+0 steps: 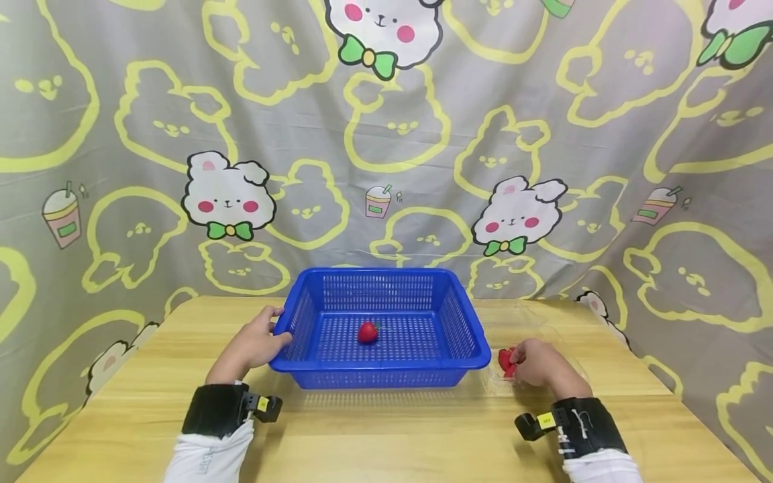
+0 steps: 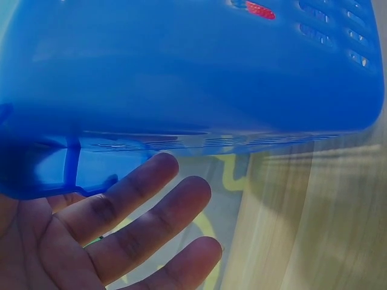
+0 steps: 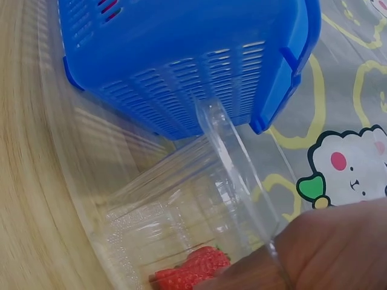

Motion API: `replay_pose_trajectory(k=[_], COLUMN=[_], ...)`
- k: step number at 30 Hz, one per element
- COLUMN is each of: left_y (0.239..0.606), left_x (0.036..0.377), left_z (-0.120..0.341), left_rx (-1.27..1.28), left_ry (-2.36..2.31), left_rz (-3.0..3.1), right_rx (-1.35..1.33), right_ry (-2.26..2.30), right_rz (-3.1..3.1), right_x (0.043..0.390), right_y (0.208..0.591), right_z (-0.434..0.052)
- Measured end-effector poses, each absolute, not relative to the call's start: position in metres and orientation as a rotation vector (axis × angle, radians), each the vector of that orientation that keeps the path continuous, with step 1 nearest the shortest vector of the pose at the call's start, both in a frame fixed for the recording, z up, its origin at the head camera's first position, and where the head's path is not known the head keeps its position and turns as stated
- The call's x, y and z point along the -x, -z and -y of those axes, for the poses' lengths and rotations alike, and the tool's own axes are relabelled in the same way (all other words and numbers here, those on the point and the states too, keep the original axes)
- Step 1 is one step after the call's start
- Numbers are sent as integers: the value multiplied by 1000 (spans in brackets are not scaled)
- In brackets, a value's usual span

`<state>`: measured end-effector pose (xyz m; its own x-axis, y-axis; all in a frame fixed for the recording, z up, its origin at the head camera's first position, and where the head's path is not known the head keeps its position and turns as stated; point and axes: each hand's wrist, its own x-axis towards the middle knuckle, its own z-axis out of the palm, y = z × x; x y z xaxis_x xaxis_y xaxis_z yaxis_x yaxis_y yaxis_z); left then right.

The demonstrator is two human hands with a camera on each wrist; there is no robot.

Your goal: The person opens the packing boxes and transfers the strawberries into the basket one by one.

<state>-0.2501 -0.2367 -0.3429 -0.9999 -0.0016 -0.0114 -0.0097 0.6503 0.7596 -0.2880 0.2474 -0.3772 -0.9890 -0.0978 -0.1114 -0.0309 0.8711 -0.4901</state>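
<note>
Nearest the person, two black wrist straps are sitting over white sleeves on the pale wooden table (image 1: 386, 436). The left hand (image 1: 256, 343) is resting with relaxed, straight fingers (image 2: 145, 199) against the left rim of the blue perforated plastic basket (image 1: 471, 332), pinching nothing. The right hand (image 1: 537, 362) is reaching into the clear plastic clamshell box (image 3: 181, 229) just right of the basket, its fingers curling over a red strawberry (image 1: 506, 362) lying inside the box; whether they are actually pinching it I cannot tell, since the wrist view is showing only the berry beside a fingertip. Farther in, a second red strawberry (image 1: 368, 332) is lying on the basket floor near its middle. Behind the table, a grey curtain printed with yellow outlines and white cartoon bunnies (image 1: 228, 198) is hanging.
</note>
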Motion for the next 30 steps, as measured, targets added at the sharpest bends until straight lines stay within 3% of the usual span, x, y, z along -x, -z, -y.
replay_pose_trajectory(k=[30], left_y=[344], left_x=[251], left_z=[237], left_rx=[-6], left_ry=[-1310], left_rz=[-2847], right_rx=[140], right_ry=[776], right_rz=[-2967], right_x=[285], right_y=[368], right_z=[-249])
